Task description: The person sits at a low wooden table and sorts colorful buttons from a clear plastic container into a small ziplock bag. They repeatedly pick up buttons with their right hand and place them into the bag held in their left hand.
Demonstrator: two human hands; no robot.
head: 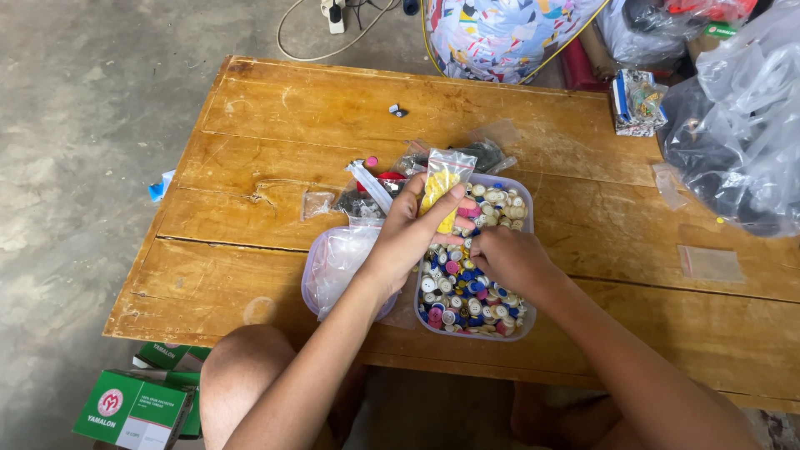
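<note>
My left hand point(410, 229) holds up a small clear zip bag with yellow buttons point(442, 185) over a clear plastic tub point(527, 310). The tub is full of mixed buttons point(462, 300) in white, blue, pink and red. My right hand point(506, 258) rests on the buttons in the tub, its fingers pinched together close to the bag's lower end. What its fingertips hold is hidden.
The tub's clear lid point(337, 262) lies to its left with plastic in it. Small filled zip bags point(375, 190) sit behind it on the wooden table point(275, 125). An empty zip bag point(711, 264) lies right; large plastic bags point(742, 125) crowd the far right. Green boxes point(133, 407) stand on the floor.
</note>
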